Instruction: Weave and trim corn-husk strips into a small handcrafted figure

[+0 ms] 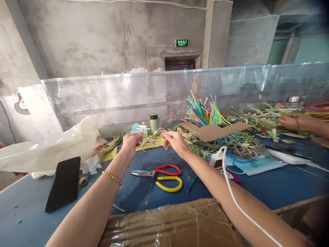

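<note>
My left hand [130, 143] is raised over the blue table [31, 212], its fingers pinched together on a thin pale strand that I cannot name. My right hand [174, 141] is held level with it, a short gap to the right, its fingers curled as if pinching the same strand. Below and behind both hands lies a heap of pale dried leaves and fibres [151, 140] on a yellow sheet [109, 154]. Scissors [156, 171] with a red and a yellow handle lie on the table between my forearms. A gold bracelet [112, 177] is on my left wrist.
A black phone [63, 183] lies at the left beside a cream plastic bag [51, 145]. A bundle of coloured straws [205, 113], brown card [216, 130], a green cup [154, 122] and a white charger with cable [218, 158] are around. Another person's hand [290, 120] works at the right. A taped cardboard box [169, 226] is nearest me.
</note>
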Demonstrator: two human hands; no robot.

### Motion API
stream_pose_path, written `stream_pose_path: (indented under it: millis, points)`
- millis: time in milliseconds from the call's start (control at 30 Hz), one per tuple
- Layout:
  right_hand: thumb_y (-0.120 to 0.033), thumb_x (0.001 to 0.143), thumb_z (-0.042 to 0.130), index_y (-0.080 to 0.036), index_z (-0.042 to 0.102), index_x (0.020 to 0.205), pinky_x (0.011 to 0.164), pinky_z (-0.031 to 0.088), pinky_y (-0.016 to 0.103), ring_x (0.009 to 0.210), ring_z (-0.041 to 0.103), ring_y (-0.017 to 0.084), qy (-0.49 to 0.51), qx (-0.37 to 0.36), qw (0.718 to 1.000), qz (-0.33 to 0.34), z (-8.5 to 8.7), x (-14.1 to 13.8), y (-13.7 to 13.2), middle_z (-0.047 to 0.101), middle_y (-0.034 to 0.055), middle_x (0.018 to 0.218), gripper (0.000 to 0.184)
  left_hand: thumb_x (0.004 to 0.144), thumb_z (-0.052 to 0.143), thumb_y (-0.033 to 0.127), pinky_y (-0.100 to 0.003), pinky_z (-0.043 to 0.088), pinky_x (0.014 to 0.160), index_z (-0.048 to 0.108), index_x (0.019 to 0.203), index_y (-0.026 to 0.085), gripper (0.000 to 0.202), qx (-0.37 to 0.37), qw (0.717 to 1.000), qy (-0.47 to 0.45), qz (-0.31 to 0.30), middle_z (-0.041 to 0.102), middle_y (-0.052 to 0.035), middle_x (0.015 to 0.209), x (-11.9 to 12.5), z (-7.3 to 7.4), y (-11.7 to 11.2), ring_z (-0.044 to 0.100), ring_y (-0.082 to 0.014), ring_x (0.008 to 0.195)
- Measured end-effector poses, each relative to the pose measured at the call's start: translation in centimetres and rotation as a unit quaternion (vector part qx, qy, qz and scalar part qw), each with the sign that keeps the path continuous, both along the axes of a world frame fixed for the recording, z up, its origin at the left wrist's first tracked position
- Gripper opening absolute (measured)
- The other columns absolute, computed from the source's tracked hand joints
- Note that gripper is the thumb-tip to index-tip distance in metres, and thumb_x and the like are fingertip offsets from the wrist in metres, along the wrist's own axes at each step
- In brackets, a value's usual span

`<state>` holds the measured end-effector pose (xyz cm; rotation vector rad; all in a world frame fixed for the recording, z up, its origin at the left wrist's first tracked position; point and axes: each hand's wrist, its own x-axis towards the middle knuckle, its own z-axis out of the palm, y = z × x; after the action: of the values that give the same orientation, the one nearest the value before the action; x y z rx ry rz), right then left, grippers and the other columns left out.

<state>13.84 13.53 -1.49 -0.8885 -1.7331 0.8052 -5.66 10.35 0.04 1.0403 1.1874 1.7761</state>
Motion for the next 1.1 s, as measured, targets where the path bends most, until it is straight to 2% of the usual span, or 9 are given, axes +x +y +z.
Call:
stream_pose_path:
  millis: [133, 200, 300, 500, 567, 667, 800, 967, 1100]
  points:
    - [-0.02, 0.094, 0.038, -0.01, 0.065, 0.106, 0.059, 0.053, 0.024, 0.065, 0.068, 0.015, -0.181, 0.018, 0.97, -0.164, 1.4, 1.4, 1.7, 0.071, 0.0099, 0.082, 0.032, 0.057, 0.07, 0.005, -0.021, 0.029, 0.041, 0.063, 0.062, 0.011, 0.01, -0.028, 0.998, -0.01, 0.064, 0.053, 0.0016, 0.045, -2.9, -0.7, 1.2, 0.049, -0.0101, 0.042]
    - [-0.017, 0.092, 0.041, -0.01, 0.067, 0.104, 0.075, 0.052, 0.029, 0.086, 0.07, 0.022, -0.221, 0.026, 0.951, -0.215, 2.3, 1.6, 2.8, 0.072, 0.0149, 0.092, 0.03, 0.059, 0.069, 0.001, -0.021, 0.034, 0.041, 0.062, 0.063, 0.011, 0.012, -0.036, 0.997, -0.016, 0.064, 0.054, 0.0009, 0.045, -3.6, -1.1, 1.8, 0.051, -0.011, 0.043]
    - [-0.014, 0.089, 0.045, -0.009, 0.067, 0.107, 0.089, 0.046, 0.036, 0.112, 0.061, 0.031, -0.278, 0.028, 0.918, -0.281, 3.2, 1.7, 4.6, 0.066, 0.023, 0.111, 0.029, 0.062, 0.067, -0.003, -0.022, 0.046, 0.049, 0.06, 0.065, 0.011, 0.016, -0.04, 0.998, -0.03, 0.04, 0.058, -0.0016, 0.05, -3.8, -1.5, 2.6, 0.058, -0.0127, 0.05]
    - [-0.011, 0.087, 0.049, 0.005, 0.044, 0.134, 0.091, 0.046, 0.043, 0.119, 0.055, 0.037, -0.362, -0.001, 0.863, -0.353, 2.9, 2.6, 6.4, 0.048, 0.035, 0.129, 0.05, 0.063, 0.066, -0.01, -0.03, 0.059, 0.07, 0.061, 0.077, 0.009, 0.024, -0.053, 0.995, -0.055, -0.062, 0.067, -0.0092, 0.074, -3.4, -2.5, 3.3, 0.067, -0.0173, 0.073]
    - [-0.01, 0.088, 0.048, 0.003, 0.041, 0.137, 0.095, 0.043, 0.044, 0.123, 0.051, 0.037, -0.391, 0.026, 0.854, -0.342, 2.6, 2.4, 6.5, 0.043, 0.0334, 0.135, 0.051, 0.061, 0.067, -0.011, -0.035, 0.06, 0.07, 0.062, 0.078, 0.009, 0.027, -0.068, 0.993, -0.053, -0.082, 0.066, -0.0094, 0.077, -3.2, -3.0, 3.5, 0.066, -0.018, 0.072]
    - [-0.011, 0.092, 0.046, -0.01, 0.054, 0.128, 0.1, 0.04, 0.04, 0.123, 0.052, 0.03, -0.445, 0.076, 0.853, -0.264, 2.1, 1.1, 6.7, 0.052, 0.0222, 0.13, 0.037, 0.059, 0.068, -0.01, -0.034, 0.059, 0.069, 0.063, 0.077, 0.009, 0.027, -0.074, 0.992, -0.049, -0.09, 0.066, -0.0092, 0.079, -2.7, -3.3, 3.6, 0.065, -0.0168, 0.071]
    - [-0.03, 0.093, 0.057, -0.015, 0.058, 0.12, 0.089, 0.051, 0.042, 0.106, 0.06, 0.023, -0.518, 0.083, 0.836, -0.164, 0.3, -1.1, 7.8, 0.059, 0.0112, 0.121, 0.031, 0.059, 0.072, -0.004, -0.03, 0.058, 0.068, 0.064, 0.079, 0.008, 0.024, -0.059, 0.994, -0.046, -0.076, 0.065, -0.0078, 0.07, -3.0, -2.8, 3.3, 0.066, -0.0169, 0.068]
    - [-0.034, 0.093, 0.058, -0.015, 0.055, 0.124, 0.085, 0.053, 0.043, 0.103, 0.061, 0.022, -0.563, 0.089, 0.81, -0.136, -2.6, -1.7, 9.0, 0.058, 0.01, 0.123, 0.036, 0.058, 0.071, 0.0, -0.026, 0.053, 0.058, 0.063, 0.075, 0.008, 0.02, -0.048, 0.998, -0.03, -0.016, 0.061, -0.0038, 0.057, -4.6, -2.5, 2.8, 0.062, -0.0139, 0.055]
    - [-0.026, 0.094, 0.055, -0.013, 0.063, 0.114, 0.092, 0.047, 0.041, 0.108, 0.059, 0.024, -0.567, 0.112, 0.803, -0.146, -2.7, -0.8, 9.2, 0.062, 0.0136, 0.118, 0.025, 0.06, 0.067, 0.0, -0.023, 0.051, 0.054, 0.061, 0.072, 0.009, 0.016, -0.054, 0.998, -0.018, 0.018, 0.059, -0.0018, 0.054, -5.2, -2.6, 2.6, 0.059, -0.0119, 0.05]
